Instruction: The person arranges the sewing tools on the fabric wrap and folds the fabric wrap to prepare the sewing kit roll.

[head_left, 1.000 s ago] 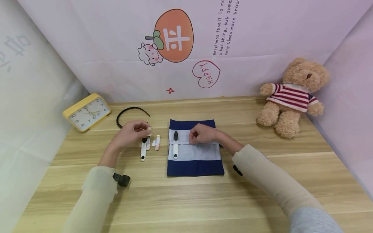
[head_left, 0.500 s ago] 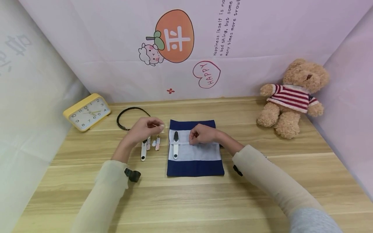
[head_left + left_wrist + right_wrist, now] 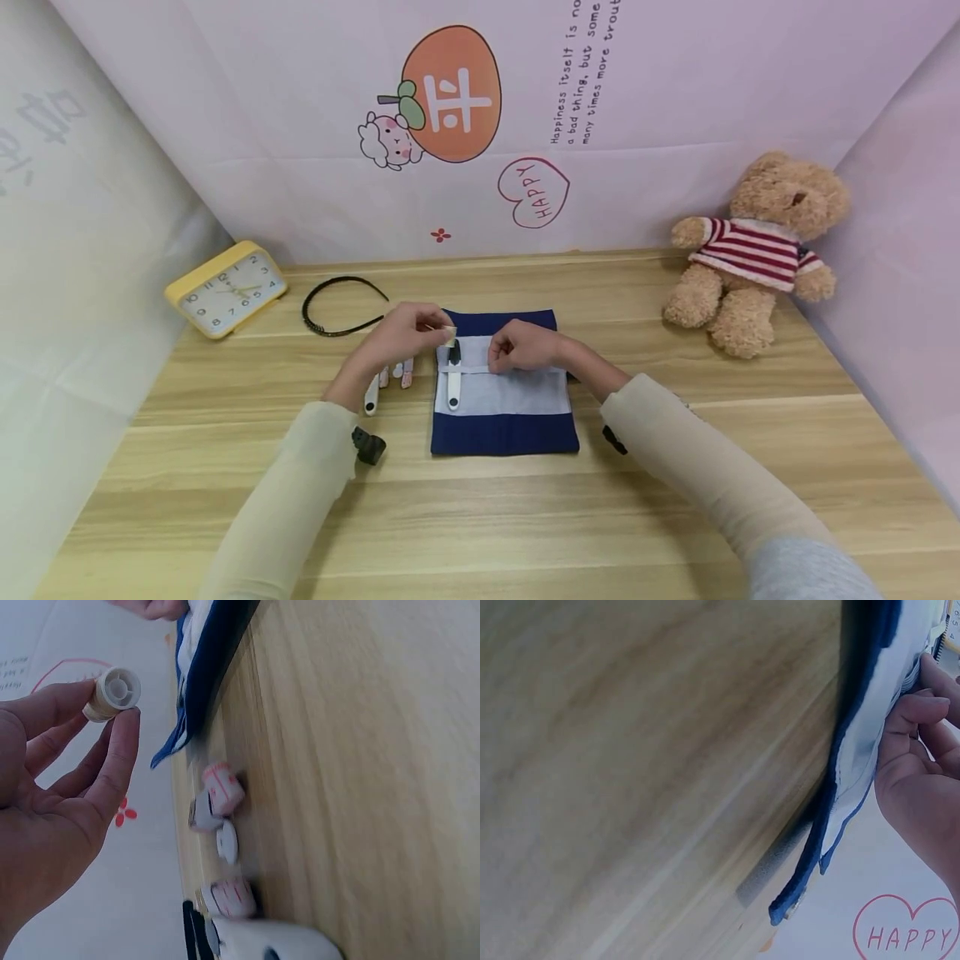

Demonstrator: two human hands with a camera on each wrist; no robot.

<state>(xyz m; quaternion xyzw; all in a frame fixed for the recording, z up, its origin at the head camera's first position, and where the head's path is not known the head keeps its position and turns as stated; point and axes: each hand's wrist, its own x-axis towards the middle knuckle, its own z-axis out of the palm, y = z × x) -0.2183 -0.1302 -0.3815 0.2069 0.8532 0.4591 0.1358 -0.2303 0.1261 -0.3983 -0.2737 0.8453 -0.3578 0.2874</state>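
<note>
My left hand [image 3: 405,335] pinches a small spool of pale yellow thread [image 3: 100,706] between its fingertips, above the left side of a navy and white fabric pouch [image 3: 504,434]. The spool's white hub end shows in the left wrist view. My right hand [image 3: 522,345] pinches the white elastic band [image 3: 472,369] that crosses the pouch's middle. A white-handled tool with a black tip [image 3: 453,387] lies under the band's left part. A similar white tool [image 3: 371,398] lies on the table beneath my left forearm side, partly hidden by the hand.
White and pink-printed small items [image 3: 223,789] and a white disc-like piece [image 3: 227,841] lie left of the pouch. A black headband [image 3: 318,330] and yellow clock [image 3: 228,292] stand at back left. A teddy bear [image 3: 750,258] sits at back right.
My left hand has carried the spool rightward, from over the loose items to over the pouch's left edge. The right hand has stayed at the band.
</note>
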